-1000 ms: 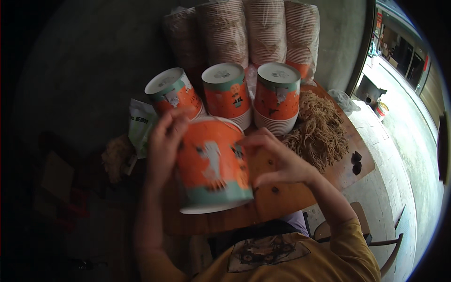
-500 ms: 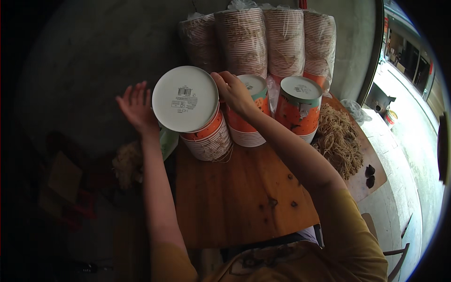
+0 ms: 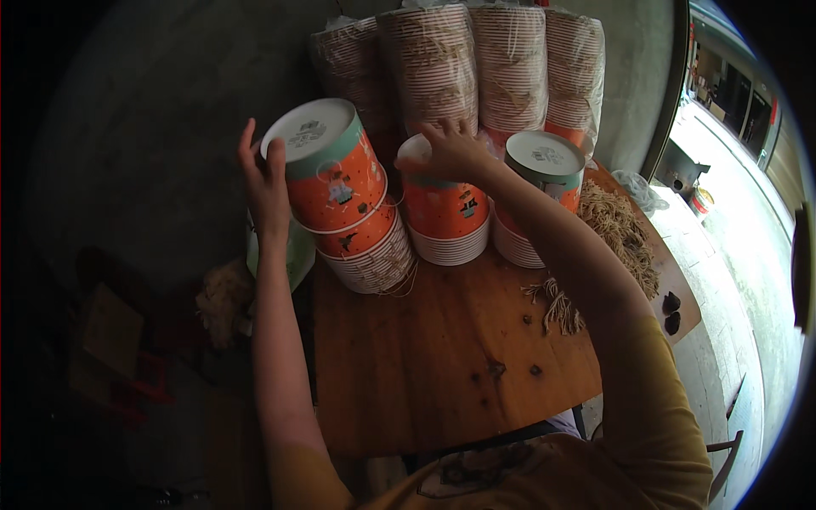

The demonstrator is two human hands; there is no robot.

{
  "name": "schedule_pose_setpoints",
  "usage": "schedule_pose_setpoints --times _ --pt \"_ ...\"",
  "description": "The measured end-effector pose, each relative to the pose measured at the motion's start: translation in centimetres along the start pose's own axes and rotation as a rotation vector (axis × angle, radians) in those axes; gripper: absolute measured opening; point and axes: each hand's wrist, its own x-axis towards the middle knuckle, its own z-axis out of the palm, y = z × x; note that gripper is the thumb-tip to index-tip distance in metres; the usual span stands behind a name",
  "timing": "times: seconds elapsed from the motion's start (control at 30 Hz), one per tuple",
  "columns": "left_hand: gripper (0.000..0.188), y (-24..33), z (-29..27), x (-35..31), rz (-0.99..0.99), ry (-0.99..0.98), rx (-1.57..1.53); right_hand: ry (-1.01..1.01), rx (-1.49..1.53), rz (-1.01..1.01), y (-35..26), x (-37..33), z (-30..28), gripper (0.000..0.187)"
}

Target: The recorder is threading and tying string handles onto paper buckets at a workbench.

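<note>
An orange paper bucket (image 3: 340, 174) with a teal band and white base sits upside down, slightly tilted, on the left stack of nested buckets (image 3: 367, 255). Thin strings hang about that stack's rims. My left hand (image 3: 268, 183) is open at the bucket's left side, thumb by its base edge; whether it touches is unclear. My right hand (image 3: 459, 153) is open, fingers spread, over the middle stack of upturned buckets (image 3: 446, 208), partly hiding its white base. To its right stands another upturned stack (image 3: 544, 157), partly covered by my right forearm.
Tall plastic-wrapped bucket stacks (image 3: 429, 68) line the back wall. A heap of tan strings (image 3: 620, 238) lies on the wooden table (image 3: 442, 357) at the right, near two small dark objects (image 3: 671, 313) and a clear plastic bag (image 3: 639, 190). A red stool (image 3: 153, 378) stands low left.
The top bucket has tipped back from facing me and settled onto the left stack. My right hand has left it and moved right. Some strings now show spread forward from the heap.
</note>
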Motion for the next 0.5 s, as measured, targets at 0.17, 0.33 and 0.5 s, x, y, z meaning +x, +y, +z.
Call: schedule_pose_setpoints --times 0.17,0.33,0.5 --pt "0.076 -1.3 1.0 0.2 -0.239 -0.012 -0.043 -0.144 -0.105 0.02 0.4 -0.3 0.3 0.101" --pt "0.086 -2.4 1.5 -1.4 -0.176 -0.109 0.025 -0.166 0.054 -0.098 1.8 0.6 -0.1 0.075" --pt "0.084 -2.0 1.3 -2.3 -0.204 -0.088 0.038 -0.033 0.08 -0.046 -0.1 -0.4 -1.3 0.059"
